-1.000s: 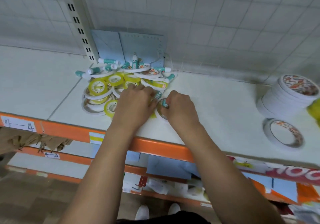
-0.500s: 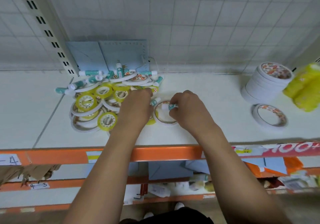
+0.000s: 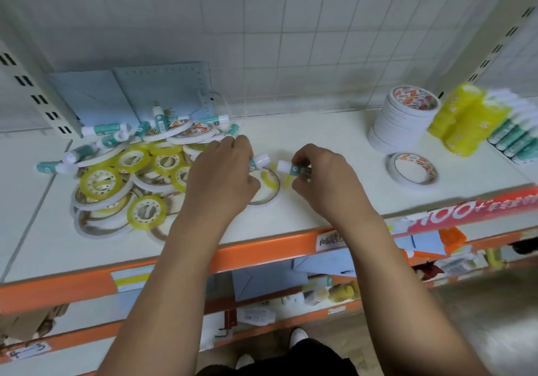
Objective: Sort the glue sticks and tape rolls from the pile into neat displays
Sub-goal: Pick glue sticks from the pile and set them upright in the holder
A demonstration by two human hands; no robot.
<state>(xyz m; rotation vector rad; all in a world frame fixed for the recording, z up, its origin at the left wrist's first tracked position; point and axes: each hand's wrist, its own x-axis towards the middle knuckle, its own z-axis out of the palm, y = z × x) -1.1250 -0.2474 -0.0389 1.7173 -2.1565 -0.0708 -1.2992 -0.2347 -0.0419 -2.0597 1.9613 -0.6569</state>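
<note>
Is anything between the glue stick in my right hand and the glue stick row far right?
Yes: a loose tape roll, the white tape stack and yellow packs sit on the shelf between them.

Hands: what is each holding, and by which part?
Left hand holds one glue stick, right hand another glue stick, each by its green body.

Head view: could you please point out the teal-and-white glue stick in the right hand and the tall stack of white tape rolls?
Teal-and-white glue stick (image 3: 290, 168), head view, in the right hand (image 3: 323, 175): where cap meets teal body.
Tall stack of white tape rolls (image 3: 398, 127), head view: white side wall, halfway up.
</note>
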